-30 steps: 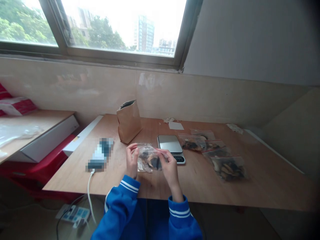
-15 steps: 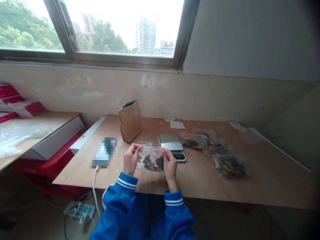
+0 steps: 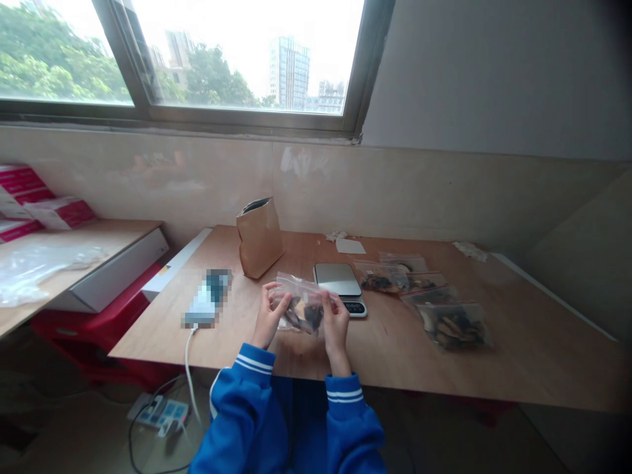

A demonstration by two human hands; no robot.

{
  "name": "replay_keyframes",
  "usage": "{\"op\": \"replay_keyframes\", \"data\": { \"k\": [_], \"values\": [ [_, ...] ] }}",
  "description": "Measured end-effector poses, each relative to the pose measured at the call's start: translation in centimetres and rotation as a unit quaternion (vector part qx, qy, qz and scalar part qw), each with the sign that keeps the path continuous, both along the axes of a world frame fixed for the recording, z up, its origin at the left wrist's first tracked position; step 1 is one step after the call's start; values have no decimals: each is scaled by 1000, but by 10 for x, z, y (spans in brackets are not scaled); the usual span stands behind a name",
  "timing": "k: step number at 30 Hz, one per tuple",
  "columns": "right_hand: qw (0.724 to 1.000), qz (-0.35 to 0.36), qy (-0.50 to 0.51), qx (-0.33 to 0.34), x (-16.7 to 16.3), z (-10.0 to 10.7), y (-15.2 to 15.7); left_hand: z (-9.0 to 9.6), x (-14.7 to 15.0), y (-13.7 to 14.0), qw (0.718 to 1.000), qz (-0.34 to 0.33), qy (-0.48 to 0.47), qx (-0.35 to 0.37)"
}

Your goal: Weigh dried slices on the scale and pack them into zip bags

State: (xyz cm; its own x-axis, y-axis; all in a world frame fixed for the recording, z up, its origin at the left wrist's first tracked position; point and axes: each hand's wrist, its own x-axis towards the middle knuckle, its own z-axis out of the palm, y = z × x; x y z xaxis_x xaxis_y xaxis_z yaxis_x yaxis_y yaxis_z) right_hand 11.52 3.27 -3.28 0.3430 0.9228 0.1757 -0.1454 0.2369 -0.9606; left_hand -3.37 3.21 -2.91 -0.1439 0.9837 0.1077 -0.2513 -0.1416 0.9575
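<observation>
A clear zip bag (image 3: 303,313) with dark and tan dried pieces inside hangs between my two hands, just in front of the scale. My left hand (image 3: 270,315) pinches its left side, thumb lying over the front. On the other side my right hand (image 3: 336,324) grips the upper right corner between thumb and fingers. Behind the bag is a kitchen scale (image 3: 339,280) with a silver plate and a lit dark display, partly covered by my right hand. Some clear plastic shows under the held bag.
A brown paper bag (image 3: 259,238) stands upright at the back left. Several filled zip bags (image 3: 457,327) lie on the right. A phone (image 3: 207,299) with a white cable is at the left. Behind the scale lies a white paper (image 3: 350,246).
My left hand has shifted right along the bag, its thumb now over the front. The bag's top has risen and tilted, and its sides are drawn closer together.
</observation>
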Motion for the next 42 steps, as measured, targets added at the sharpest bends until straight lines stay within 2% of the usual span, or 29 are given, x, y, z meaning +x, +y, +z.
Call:
{"op": "replay_keyframes", "data": {
  "k": [5, 8, 11, 14, 18, 22, 26, 31, 36, 42],
  "values": [
    [981, 104, -161, 13, 36, 0, -4, -3, -12, -3, 997, 23, 49, 48],
    [971, 130, -199, 7, 49, 1, -6, -2, -18, -6, 996, 15, 66, 56],
    [979, 105, -176, -4, 47, 2, -5, -2, -18, -9, 996, 19, 66, 53],
    [994, 47, -103, -1, 35, 2, -3, -4, -16, -11, 997, 22, 47, 62],
    [1000, -1, -18, 3, 22, 0, -1, -8, -14, -11, 996, 75, 1, 48],
    [1000, 24, -16, 0, 23, 0, -3, -6, -16, -8, 994, 106, 1, 11],
    [996, 75, -45, -4, 33, -1, -5, -3, -20, -3, 996, 89, 16, 4],
    [986, 127, -107, -14, 40, -9, -4, -15, -23, 2, 997, 74, 5, 2],
    [996, 16, -87, -8, 32, -16, 1, -27, -24, -2, 999, 22, -28, 2],
    [997, -83, 1, -11, 15, -19, 2, -12, -16, -8, 996, 83, -8, -14]
  ]
}}
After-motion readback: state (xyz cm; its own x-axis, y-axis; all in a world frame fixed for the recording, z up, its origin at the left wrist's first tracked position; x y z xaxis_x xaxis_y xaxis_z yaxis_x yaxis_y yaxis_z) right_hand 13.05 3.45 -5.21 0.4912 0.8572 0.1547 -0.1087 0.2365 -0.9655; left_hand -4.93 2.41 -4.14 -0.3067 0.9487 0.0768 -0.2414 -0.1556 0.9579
